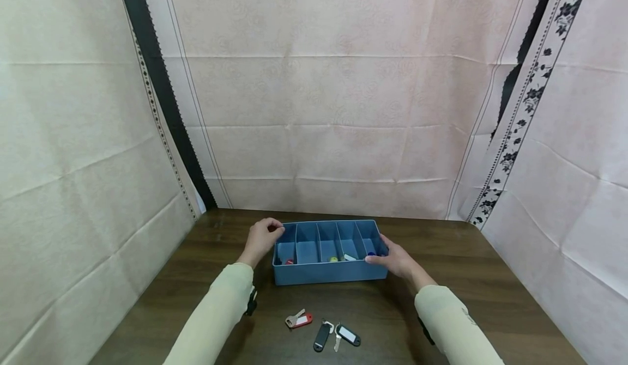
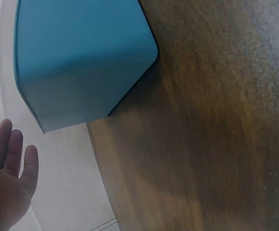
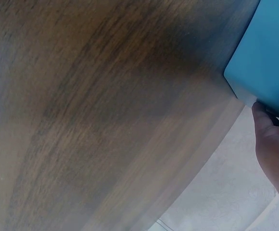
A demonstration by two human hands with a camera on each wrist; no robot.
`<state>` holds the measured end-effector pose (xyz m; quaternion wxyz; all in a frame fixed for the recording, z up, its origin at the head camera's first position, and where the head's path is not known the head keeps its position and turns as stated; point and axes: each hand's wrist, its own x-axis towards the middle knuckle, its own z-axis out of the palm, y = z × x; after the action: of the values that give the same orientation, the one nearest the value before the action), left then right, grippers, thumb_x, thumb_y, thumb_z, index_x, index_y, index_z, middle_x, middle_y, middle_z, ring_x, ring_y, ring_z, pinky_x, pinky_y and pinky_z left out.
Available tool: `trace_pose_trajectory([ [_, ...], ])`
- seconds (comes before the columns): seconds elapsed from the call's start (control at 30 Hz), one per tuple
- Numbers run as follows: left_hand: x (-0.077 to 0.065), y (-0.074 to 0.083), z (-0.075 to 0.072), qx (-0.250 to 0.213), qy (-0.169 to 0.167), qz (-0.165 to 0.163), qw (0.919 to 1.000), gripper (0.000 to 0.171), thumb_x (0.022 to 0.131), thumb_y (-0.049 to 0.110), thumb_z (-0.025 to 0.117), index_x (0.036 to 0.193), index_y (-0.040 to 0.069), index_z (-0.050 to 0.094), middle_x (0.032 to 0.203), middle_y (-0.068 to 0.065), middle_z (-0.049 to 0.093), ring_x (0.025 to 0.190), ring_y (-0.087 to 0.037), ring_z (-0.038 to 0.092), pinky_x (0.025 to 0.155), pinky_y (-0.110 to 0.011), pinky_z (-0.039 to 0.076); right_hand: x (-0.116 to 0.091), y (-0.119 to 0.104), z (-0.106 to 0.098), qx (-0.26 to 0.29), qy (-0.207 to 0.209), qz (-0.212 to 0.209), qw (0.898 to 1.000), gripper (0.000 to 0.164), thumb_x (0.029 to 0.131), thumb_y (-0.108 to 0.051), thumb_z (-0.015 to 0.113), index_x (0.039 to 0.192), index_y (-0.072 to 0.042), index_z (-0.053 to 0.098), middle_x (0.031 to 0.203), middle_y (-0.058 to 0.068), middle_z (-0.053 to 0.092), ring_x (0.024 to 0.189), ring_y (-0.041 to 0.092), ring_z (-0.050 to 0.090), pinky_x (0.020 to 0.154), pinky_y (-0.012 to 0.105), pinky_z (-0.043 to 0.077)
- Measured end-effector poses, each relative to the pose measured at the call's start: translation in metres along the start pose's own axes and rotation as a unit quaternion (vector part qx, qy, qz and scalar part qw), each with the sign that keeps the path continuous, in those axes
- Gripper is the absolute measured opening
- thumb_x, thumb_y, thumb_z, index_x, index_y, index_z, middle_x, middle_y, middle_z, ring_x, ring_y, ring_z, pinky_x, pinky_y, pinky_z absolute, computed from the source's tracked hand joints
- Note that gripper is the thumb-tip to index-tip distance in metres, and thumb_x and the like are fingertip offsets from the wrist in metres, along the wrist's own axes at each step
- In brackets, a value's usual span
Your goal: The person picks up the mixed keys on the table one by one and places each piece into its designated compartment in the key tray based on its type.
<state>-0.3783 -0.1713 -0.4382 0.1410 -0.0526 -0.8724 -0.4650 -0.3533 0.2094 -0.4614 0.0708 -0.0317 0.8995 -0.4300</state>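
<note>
Blue rectangular five-slot plastic box [image 1: 328, 272]: long axis left-right across brown wood-grain desk [image 1: 471, 261], opening up. Right hand [image 1: 399, 259] grips right end; left hand [image 1: 261, 241] at left rim, can't tell if gripping.

A brown table [image 1: 471, 278] bears a blue box [image 1: 328, 273] and, apparently, tagged keys [image 1: 322, 336].

Two hands [image 1: 259, 242], one box [image 1: 328, 273], three tabletop key-tags [image 1: 321, 338]

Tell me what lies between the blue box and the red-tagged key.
Just bare brown tabletop between the blue box and the red-tagged key, in the head view.
</note>
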Motion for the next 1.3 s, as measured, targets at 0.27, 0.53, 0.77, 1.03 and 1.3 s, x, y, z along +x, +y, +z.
trace_pose_trajectory([
  [0.27, -0.001, 0.003, -0.005, 0.005, -0.008, -0.007, 0.9999, 0.012, 0.095, 0.020, 0.069, 0.102, 0.011, 0.070, 0.104, -0.008, 0.065, 0.093, -0.025, 0.058, 0.083, -0.041, 0.054, 0.000, 0.000, 0.000, 0.001, -0.002, 0.000, 1.000, 0.115, 0.075, -0.065, 0.073, 0.160, -0.012, 0.015, 0.159, 0.026, 0.021, 0.142, 0.052, 0.023, 0.104, 0.072, 0.024],
  [0.53, -0.004, 0.003, -0.009, 0.005, -0.011, 0.009, 0.9999, 0.012, 0.095, 0.020, 0.069, 0.102, 0.011, 0.070, 0.104, -0.007, 0.066, 0.092, -0.024, 0.059, 0.084, -0.042, 0.054, -0.002, 0.001, 0.001, 0.002, 0.000, 0.003, 1.000, 0.117, 0.074, -0.066, 0.073, 0.160, -0.013, 0.013, 0.160, 0.025, 0.020, 0.142, 0.052, 0.023, 0.104, 0.072, 0.024],
  [0.77, -0.007, 0.001, -0.013, 0.006, -0.018, 0.007, 0.9998, 0.011, 0.095, 0.020, 0.069, 0.102, 0.012, 0.070, 0.104, -0.006, 0.066, 0.093, -0.023, 0.059, 0.084, -0.040, 0.054, -0.002, 0.000, 0.001, -0.001, 0.001, -0.002, 1.000, 0.116, 0.075, -0.065, 0.073, 0.160, -0.012, 0.014, 0.160, 0.025, 0.020, 0.142, 0.052, 0.023, 0.104, 0.072, 0.024],
  [1.03, -0.013, 0.010, -0.014, 0.014, -0.037, 0.017, 0.9991, 0.011, 0.094, 0.020, 0.070, 0.102, 0.012, 0.070, 0.103, -0.005, 0.066, 0.092, -0.023, 0.059, 0.082, -0.041, 0.054, -0.004, -0.001, 0.000, -0.002, 0.002, -0.005, 1.000, 0.116, 0.075, -0.066, 0.073, 0.160, -0.013, 0.014, 0.160, 0.025, 0.020, 0.142, 0.052, 0.023, 0.104, 0.072, 0.025],
  [1.3, -0.020, 0.009, -0.015, 0.012, -0.041, 0.021, 0.9988, 0.009, 0.094, 0.020, 0.071, 0.099, 0.013, 0.070, 0.098, -0.002, 0.065, 0.087, -0.021, 0.058, 0.077, -0.036, 0.053, -0.004, -0.001, 0.001, 0.000, 0.001, -0.003, 1.000, 0.115, 0.076, -0.065, 0.072, 0.160, -0.012, 0.014, 0.160, 0.026, 0.020, 0.141, 0.052, 0.023, 0.103, 0.073, 0.024],
])
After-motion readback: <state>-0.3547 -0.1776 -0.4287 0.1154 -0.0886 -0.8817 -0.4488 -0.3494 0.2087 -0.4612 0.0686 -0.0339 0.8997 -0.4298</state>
